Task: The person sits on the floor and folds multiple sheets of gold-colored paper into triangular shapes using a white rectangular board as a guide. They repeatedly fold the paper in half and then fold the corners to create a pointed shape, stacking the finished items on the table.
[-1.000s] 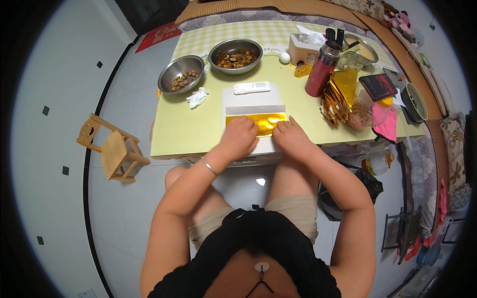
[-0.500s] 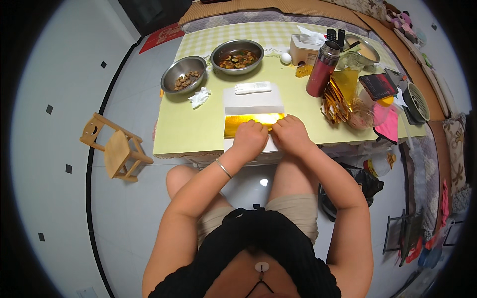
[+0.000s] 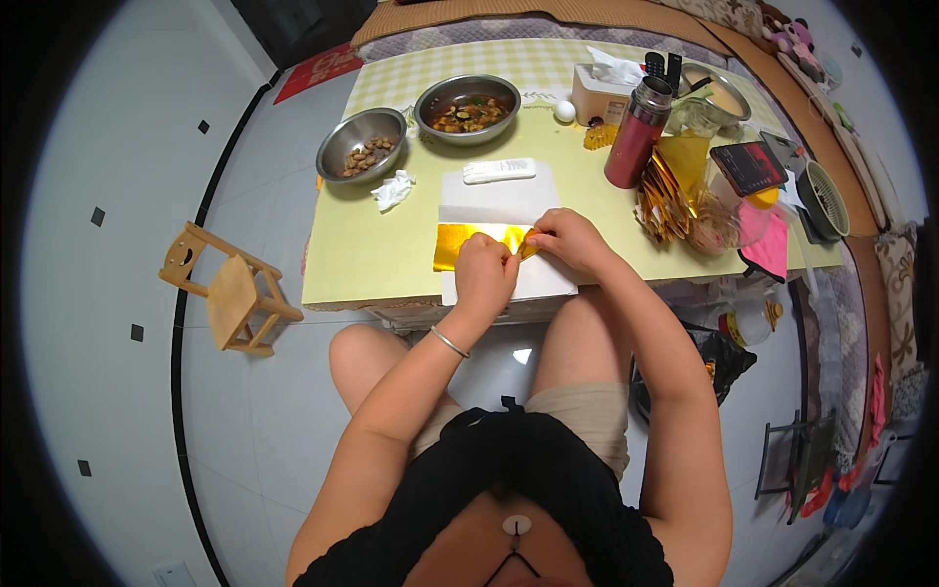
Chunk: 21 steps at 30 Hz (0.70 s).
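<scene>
A strip of shiny gold foil paper [image 3: 451, 247] lies across white paper [image 3: 497, 202] near the table's front edge. My left hand [image 3: 483, 274] is closed on the middle of the strip, fingers bent inward. My right hand [image 3: 567, 241] pinches the strip's right end, which is bunched and lifted between the two hands. The left end of the foil stays flat. Just beyond, a white oblong packet [image 3: 499, 171] rests on the white paper. At the right stands a bundle of folded gold paper [image 3: 666, 205].
A red thermos [image 3: 637, 137] stands by the gold bundle, with a phone [image 3: 748, 167] to its right. Two steel bowls, one with food in liquid [image 3: 468, 110] and one with brown shells [image 3: 361, 145], sit at the back left. A crumpled tissue [image 3: 393, 191] and an egg [image 3: 564, 112] lie nearby.
My right hand has moved slightly up, and the foil's right end, flat before, is now bunched and raised. My left hand has turned and shifted a little left.
</scene>
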### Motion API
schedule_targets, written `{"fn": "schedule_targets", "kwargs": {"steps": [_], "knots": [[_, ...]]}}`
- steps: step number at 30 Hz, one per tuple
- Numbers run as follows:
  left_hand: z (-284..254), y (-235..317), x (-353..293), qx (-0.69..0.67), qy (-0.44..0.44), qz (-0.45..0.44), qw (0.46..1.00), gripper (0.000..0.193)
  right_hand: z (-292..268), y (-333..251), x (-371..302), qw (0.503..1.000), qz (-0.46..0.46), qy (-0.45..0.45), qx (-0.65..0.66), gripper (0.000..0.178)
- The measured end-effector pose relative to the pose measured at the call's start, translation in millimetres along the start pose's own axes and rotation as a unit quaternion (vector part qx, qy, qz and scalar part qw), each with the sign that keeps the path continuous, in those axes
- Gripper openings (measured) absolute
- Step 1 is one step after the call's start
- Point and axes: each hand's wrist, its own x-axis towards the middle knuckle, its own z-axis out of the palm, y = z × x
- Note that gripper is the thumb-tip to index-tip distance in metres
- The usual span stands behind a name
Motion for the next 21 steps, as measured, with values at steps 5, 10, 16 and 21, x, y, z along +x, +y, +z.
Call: {"fn": "schedule_targets", "kwargs": {"steps": [5,10,16,21], "knots": [[8.2,-1.1,3.8,0.029,0.016,-0.035,0.999,0.018,4.3,-23.1,-3.3,0.988,-0.014,0.113,-0.104,0.024],[12.7,-0.2,4.5,0.036,0.005,-0.047,0.998,0.02,26.3,-3.7,-31.2,0.94,-0.196,0.239,-0.145,0.039],[12.2,2.5,8.0,0.036,-0.009,-0.082,0.996,0.024,36.3,-11.7,-52.6,0.948,-0.213,0.051,-0.23,0.07],[14.1,1.5,10.4,0.049,-0.006,-0.08,0.996,0.026,37.5,-7.0,-48.5,0.943,-0.196,0.005,-0.27,0.088]]}}
